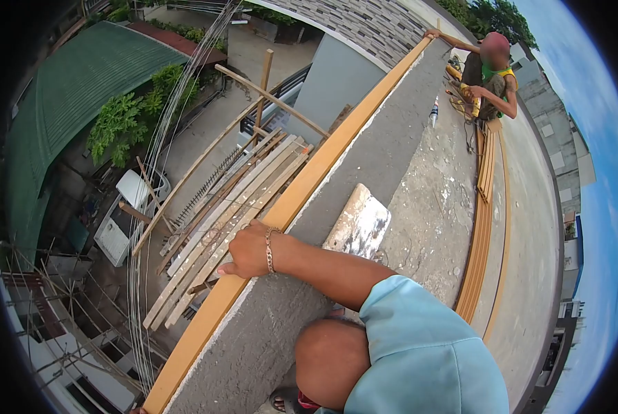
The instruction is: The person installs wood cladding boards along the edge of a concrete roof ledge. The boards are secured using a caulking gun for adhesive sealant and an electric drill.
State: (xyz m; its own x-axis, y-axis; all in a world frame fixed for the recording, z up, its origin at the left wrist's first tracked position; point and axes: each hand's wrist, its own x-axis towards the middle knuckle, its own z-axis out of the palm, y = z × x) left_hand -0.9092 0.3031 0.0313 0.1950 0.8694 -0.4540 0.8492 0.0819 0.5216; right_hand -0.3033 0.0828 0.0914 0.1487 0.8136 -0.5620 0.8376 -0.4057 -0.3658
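Note:
A long yellow-brown board (330,151) runs along the outer edge of the grey cement ledge (371,165). My right hand (252,248), with a chain bracelet at the wrist, is closed over this board, its thumb on the near side and the other fingers out of sight past the outer edge. Of my left hand (138,410) only a small bit shows at the bottom left, against the board's outer side. A white-smeared flat piece (359,224) lies behind my right forearm. At the far end, a co-worker's hand (431,33) rests on the same board.
A co-worker (492,76) crouches at the far right, a yellow power tool (476,103) at the other hand. Long brown strips (476,262) lie along the roof, and a tube (434,112) stands near the ledge. Beyond the edge is a drop, with wires (167,131) and stacked lumber (236,221) below.

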